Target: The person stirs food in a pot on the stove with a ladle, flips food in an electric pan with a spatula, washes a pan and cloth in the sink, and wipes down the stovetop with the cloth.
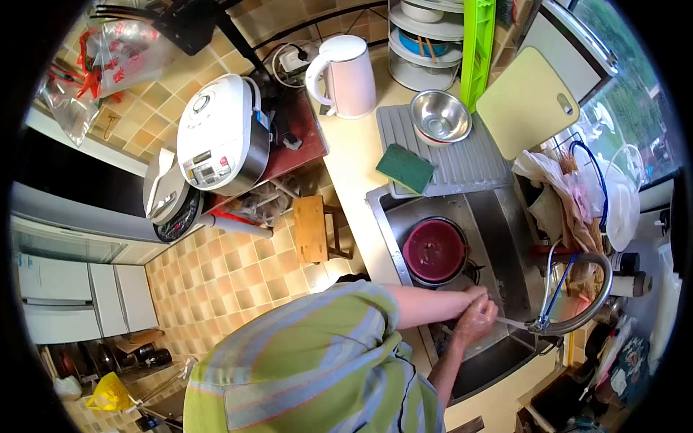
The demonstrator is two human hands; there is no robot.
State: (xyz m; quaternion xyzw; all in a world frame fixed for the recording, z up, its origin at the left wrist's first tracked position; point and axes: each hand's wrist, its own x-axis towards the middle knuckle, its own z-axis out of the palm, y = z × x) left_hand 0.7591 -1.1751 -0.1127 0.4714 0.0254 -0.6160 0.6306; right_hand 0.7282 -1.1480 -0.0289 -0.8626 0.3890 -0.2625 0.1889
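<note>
Two bare hands at a steel sink (462,208). The right hand (476,320) is narrow, its fingers bent in against the left hand (475,294); the left is too covered for its grip to be read, and from where I stand I cannot tell whether either holds anything. Ahead of the hands rises a curved tap (603,292), from which a thin stream of water (514,322) seems, so far as the view allows, to reach the right hand. The dark red bowl (435,249) sits in the sink, near the left hand and to its left, apart from the fingers. Farther out on that side, a green sponge (405,168) lies over the edge of a ridged grey mat (480,155), which also bears a steel bowl (440,117). Well beyond these from the left hand stands a pale pink kettle (350,79). Forward and left of both hands, a pale green cutting board (530,101) leans upright. Behind them, the forearms run back to a striped shirt (303,361)
</note>
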